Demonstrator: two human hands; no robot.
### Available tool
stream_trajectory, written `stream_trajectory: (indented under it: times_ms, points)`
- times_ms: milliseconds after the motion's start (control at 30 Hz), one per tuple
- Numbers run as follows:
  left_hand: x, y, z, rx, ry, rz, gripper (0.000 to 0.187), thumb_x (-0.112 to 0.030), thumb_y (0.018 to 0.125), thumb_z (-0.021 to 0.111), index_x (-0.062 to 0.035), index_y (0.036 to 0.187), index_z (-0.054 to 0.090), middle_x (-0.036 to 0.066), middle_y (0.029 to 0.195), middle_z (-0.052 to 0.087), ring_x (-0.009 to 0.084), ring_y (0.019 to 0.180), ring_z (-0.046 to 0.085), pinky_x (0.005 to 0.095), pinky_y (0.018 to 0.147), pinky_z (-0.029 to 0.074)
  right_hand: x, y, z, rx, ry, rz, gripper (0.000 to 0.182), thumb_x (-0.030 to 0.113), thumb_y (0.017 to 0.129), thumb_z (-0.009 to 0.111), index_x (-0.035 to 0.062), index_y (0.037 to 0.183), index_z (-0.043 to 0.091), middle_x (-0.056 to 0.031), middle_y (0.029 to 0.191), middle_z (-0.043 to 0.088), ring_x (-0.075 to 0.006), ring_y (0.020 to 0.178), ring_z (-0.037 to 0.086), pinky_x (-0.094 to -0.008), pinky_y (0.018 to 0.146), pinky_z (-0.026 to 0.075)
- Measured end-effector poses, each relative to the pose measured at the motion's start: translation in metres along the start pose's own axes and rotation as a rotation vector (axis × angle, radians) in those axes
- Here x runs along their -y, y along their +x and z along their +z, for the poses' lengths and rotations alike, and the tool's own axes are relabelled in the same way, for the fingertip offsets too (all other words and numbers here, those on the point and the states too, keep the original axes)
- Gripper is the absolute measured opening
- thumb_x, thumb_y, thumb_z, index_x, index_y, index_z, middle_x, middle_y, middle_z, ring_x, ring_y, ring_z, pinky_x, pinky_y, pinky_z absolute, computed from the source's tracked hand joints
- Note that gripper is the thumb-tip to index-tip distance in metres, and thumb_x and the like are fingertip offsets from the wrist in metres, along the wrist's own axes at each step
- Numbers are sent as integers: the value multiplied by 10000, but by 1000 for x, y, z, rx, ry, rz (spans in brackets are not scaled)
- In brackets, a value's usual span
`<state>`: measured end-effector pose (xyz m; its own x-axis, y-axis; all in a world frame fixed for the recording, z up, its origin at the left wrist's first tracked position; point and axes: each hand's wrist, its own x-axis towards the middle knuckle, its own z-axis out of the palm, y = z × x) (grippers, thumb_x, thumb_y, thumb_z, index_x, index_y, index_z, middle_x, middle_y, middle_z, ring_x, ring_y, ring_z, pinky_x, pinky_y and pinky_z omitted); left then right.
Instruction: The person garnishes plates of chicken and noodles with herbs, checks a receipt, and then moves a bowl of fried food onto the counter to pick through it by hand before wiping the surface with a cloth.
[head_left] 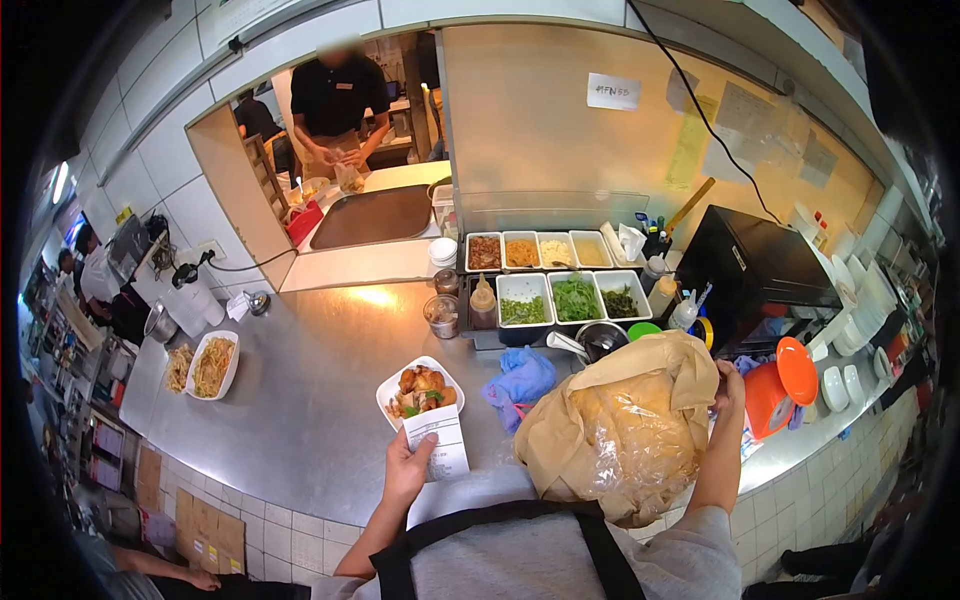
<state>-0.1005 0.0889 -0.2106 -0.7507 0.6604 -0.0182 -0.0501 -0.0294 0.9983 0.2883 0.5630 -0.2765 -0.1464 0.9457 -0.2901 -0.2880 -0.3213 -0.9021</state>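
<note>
Your left hand [406, 468] pinches a printed receipt [447, 461] before the white bowl [388, 398] on the desk [300, 410]; your right hand [729, 386] touches the plastic-covered bundle [640, 425] beside it, its fingers' grip unclear.

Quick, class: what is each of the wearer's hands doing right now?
Left hand: closed, holding a white paper slip.
Right hand: against the side of the large tan bundle; fingers partly hidden, grip unclear.
</note>
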Motion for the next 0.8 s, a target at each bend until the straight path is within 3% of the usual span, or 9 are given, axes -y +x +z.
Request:
stream_trajectory:
  times_ms: [167,300,400,433,467,533,633,700,800]
  points:
    - [-15,9,9,30,3,29,238,-81,890,537,34,1097,555,72,967,639,119,863,588,267,767,471,-3,-8,-6,20,104,49,56,152,785,596,130,836,585,-2,800,571,-183,823,523,-390,704,443]
    - [-24,24,15,50,126,134,231,-97,886,552,41,1071,571,63,953,636,111,863,576,261,769,464,-27,-18,-9,6,-182,-270,142,93,854,472,91,754,572,17,563,518,-93,399,425,-207,382,315]
    - [-41,30,25,77,82,160,227,-104,890,550,40,1064,575,51,943,633,101,852,569,256,766,461,-24,7,-37,83,-625,-433,115,77,830,513,82,723,555,9,630,525,-91,528,467,-256,456,376]
    - [-43,32,26,102,60,148,226,-105,892,548,40,1063,575,48,942,634,99,847,571,254,761,463,-11,1,-30,5,-841,-401,129,107,808,543,40,698,548,-66,624,572,-195,546,552,-332,503,430]
    - [-45,34,28,127,36,145,225,-106,893,545,40,1062,574,46,942,635,98,842,574,251,756,466,-4,-2,-27,15,-864,-378,129,107,808,543,40,698,548,-66,624,572,-195,546,552,-332,503,430]
    - [-53,33,32,169,-21,114,227,-105,895,542,42,1065,571,46,943,636,94,835,577,248,748,470,7,-11,-22,22,-1447,-842,175,171,807,565,7,750,586,-181,726,633,-315,672,631,-397,594,471]
    - [-54,35,35,259,-54,100,231,-102,897,536,45,1073,564,51,941,640,89,823,583,242,731,478,63,-51,26,-104,-1864,-608,206,202,817,569,10,859,628,-230,850,628,-374,803,626,-423,676,482]
    - [-49,37,38,346,53,90,234,-92,894,534,38,1087,560,63,936,649,86,803,591,240,711,486,94,-120,104,-77,-1553,-783,196,176,823,573,35,940,643,-196,855,648,-336,775,648,-387,666,492]
    - [-54,36,53,460,74,34,232,-91,888,542,25,1087,567,63,924,657,90,791,600,244,700,489,103,-198,194,405,-1242,-749,149,64,820,572,18,938,650,-136,762,639,-160,649,613,-270,622,480]
